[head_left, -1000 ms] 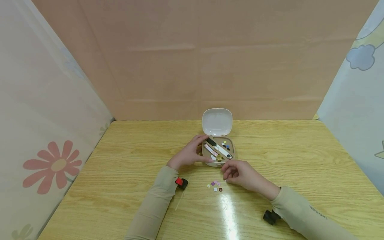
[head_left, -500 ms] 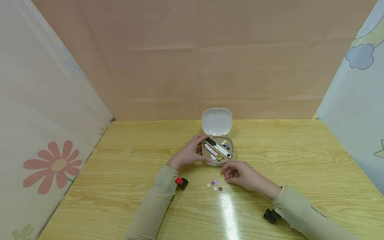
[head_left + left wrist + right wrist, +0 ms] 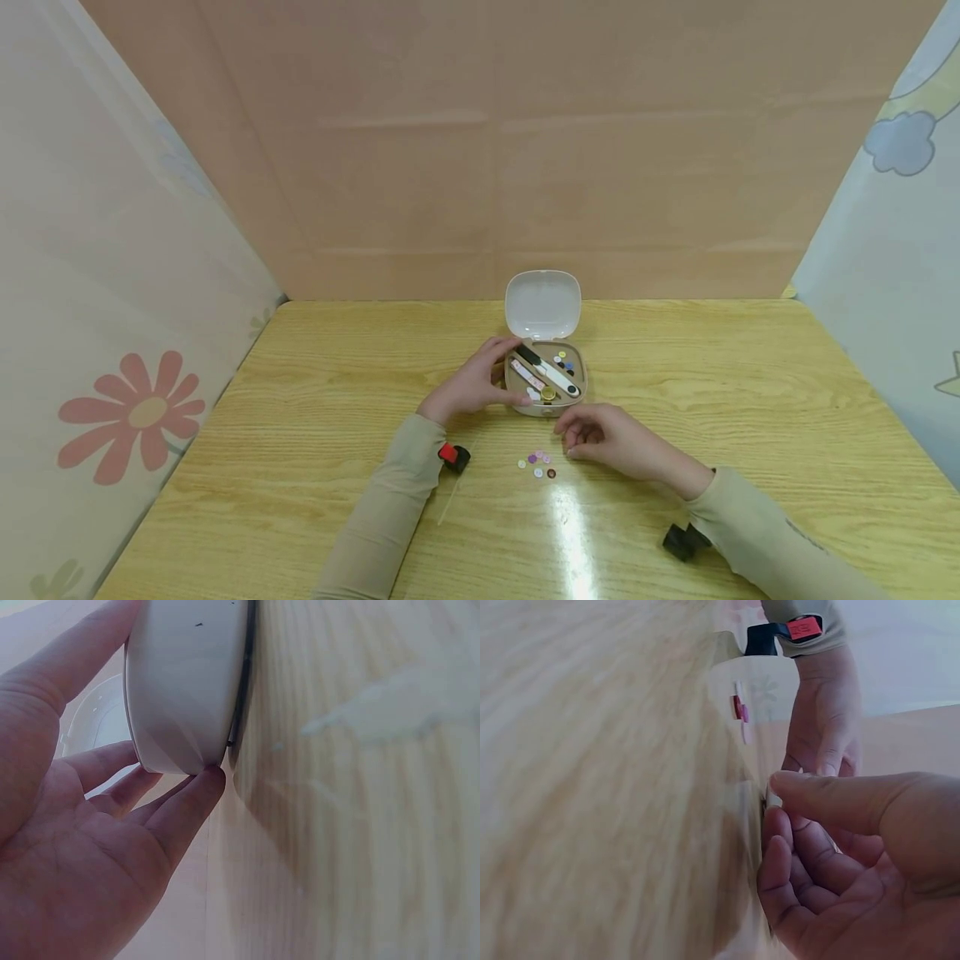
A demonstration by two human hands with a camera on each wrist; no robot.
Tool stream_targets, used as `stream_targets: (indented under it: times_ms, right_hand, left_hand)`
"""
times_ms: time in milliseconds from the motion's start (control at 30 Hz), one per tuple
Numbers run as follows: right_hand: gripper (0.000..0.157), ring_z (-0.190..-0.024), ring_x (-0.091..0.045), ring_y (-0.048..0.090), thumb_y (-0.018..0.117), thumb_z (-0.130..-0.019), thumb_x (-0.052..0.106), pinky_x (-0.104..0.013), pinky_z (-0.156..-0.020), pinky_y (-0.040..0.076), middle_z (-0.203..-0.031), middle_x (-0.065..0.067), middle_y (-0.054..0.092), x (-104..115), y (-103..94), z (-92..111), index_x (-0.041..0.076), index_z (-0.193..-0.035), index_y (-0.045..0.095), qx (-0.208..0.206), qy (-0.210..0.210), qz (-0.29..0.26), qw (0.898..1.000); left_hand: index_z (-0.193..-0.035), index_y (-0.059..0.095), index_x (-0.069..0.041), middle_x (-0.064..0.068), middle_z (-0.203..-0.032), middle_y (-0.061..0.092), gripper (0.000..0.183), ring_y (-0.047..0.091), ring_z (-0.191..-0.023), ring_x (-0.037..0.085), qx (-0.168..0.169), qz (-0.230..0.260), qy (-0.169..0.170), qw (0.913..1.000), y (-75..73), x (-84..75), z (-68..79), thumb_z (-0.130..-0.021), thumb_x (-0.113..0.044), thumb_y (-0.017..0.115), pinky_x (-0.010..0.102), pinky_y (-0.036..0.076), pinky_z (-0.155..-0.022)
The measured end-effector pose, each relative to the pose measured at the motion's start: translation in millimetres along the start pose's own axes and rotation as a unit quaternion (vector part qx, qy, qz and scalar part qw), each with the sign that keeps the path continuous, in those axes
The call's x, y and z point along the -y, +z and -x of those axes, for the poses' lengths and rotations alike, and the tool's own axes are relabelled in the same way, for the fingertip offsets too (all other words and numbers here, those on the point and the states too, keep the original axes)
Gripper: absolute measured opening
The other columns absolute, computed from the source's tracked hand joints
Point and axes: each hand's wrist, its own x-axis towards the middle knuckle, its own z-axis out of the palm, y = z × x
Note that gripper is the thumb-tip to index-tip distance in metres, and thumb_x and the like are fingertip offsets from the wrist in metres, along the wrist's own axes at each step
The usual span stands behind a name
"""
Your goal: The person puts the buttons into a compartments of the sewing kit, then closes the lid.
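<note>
My left hand grips the left side of an open sewing kit box, thumb at the front and fingers at the back. In the left wrist view, fingertips press against the pale wall of the box. Close to the table, just off the box's front right corner, is my right hand. Its thumb and index finger pinch a small white button, mostly hidden by the fingers. Several loose buttons, purple, pink, white, cream and brown, lie left of that hand.
The raised lid stands behind the box. Inside lie a white tool with a black end, a patterned strip, a gold round piece and several buttons. A pink backdrop rises behind the table.
My right hand and sleeve have shifted slightly to the right, still pinching. The left hand, the box and the loose buttons have stayed in place.
</note>
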Motion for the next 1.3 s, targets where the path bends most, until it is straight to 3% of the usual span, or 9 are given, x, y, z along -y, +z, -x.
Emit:
stream_targets:
  times_ms: [200,467,833,1067,1300]
  right_hand:
    - [0.025,-0.082,-0.016,0.061,0.070,-0.083,-0.003,-0.028,-0.074,0.054,-0.088,-0.007,0.063,3.1,-3.6,4.1,0.001,-0.107,0.063,-0.007,0.001,-0.017,1.000]
    - [0.026,-0.083,-0.021,0.065,0.067,-0.086,-0.003,-0.029,-0.073,0.056,-0.089,-0.012,0.060,12.6,-10.2,8.9,-0.004,-0.111,0.060,0.000,0.010,-0.065,0.998]
    - [0.033,-0.083,-0.031,0.066,0.067,-0.086,-0.004,-0.040,-0.073,0.057,-0.089,-0.014,0.059,17.8,-17.2,12.8,-0.008,-0.116,0.055,0.003,0.003,-0.115,0.993]
    - [0.036,-0.084,-0.034,0.065,0.066,-0.088,-0.003,-0.040,-0.074,0.057,-0.096,-0.020,0.060,22.2,-23.5,12.6,-0.004,-0.122,0.055,-0.010,-0.008,-0.088,0.996]
    - [0.031,-0.089,-0.025,0.067,0.065,-0.089,0.000,-0.032,-0.078,0.056,-0.100,-0.014,0.068,22.3,-29.6,11.6,-0.004,-0.119,0.057,-0.023,0.006,-0.071,0.997]
  left_hand:
    - [-0.149,0.027,0.000,0.017,-0.146,0.029,0.092,0.034,-0.133,0.031,0.004,0.024,0.006,0.9997,0.4,-1.2,-0.9,-0.075,-0.003,0.081,0.045,0.034,-0.108]
    - [-0.149,0.030,-0.008,0.005,-0.144,0.032,0.093,0.037,-0.131,0.017,-0.001,0.000,-0.001,1.0000,-0.6,-3.0,0.4,-0.074,-0.014,0.084,0.031,0.038,-0.105]
    - [-0.149,0.030,-0.009,0.003,-0.144,0.032,0.093,0.038,-0.130,0.016,0.000,0.001,-0.004,1.0000,-0.6,-3.5,1.2,-0.074,-0.015,0.084,0.029,0.039,-0.104]
    - [-0.147,0.028,0.003,0.019,-0.145,0.029,0.088,0.035,-0.132,0.032,0.010,0.028,0.005,0.9995,-3.9,-23.8,8.2,-0.076,-0.002,0.080,0.044,0.035,-0.107]
    - [-0.150,0.027,-0.008,0.010,-0.147,0.029,0.093,0.034,-0.134,0.025,0.008,0.021,0.004,0.9997,-0.4,-2.6,0.6,-0.075,-0.010,0.082,0.040,0.035,-0.108]
